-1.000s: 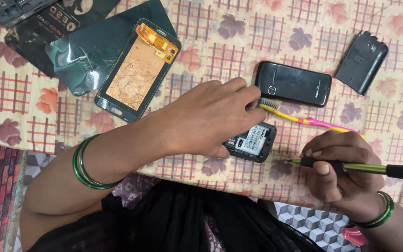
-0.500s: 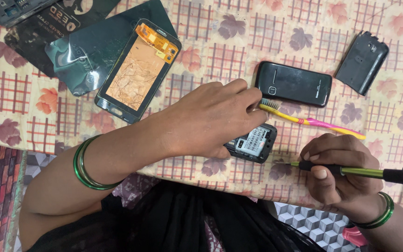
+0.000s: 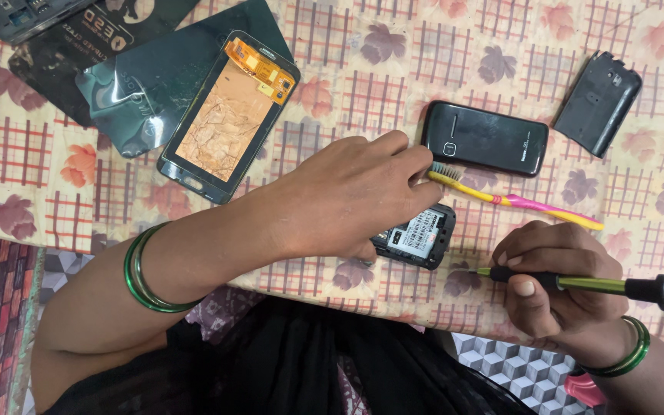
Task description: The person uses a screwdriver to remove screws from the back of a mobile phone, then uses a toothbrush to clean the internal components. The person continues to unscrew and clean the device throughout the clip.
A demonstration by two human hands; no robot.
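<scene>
two hands at work over a small opened phone (image 3: 415, 237), lying back-up near the front edge of the table, label and battery bay showing. left hand (image 3: 351, 196) spread over its near end, fingers extended rather than curled, fingertips touching the bristle end of a yellow-and-pink toothbrush (image 3: 512, 200); cannot tell whether pinching the brush or only resting on it. right hand (image 3: 555, 280) closed around a green-shafted screwdriver (image 3: 578, 283), tip pointing toward the phone, black knob end sticking out to the side.

barely changed from a second ago: left hand in the same place on the brush head, right hand shifted slightly with the screwdriver, tip still short of the phone. reads as a pause between tools (a judgement only), brush and driver both ready, neither yet on the phone.

farther out: black phone (image 3: 486, 138) lying flat just beyond the toothbrush, black back cover (image 3: 597, 104) well apart toward the far corner, detached screen assembly (image 3: 228, 115) with orange flex cable lying partly on a dark anti-static bag (image 3: 147, 84). no boxes or trays in view; the bag flat, contents not visible. everything on a floral checked tablecloth (image 3: 55, 177).
</scene>
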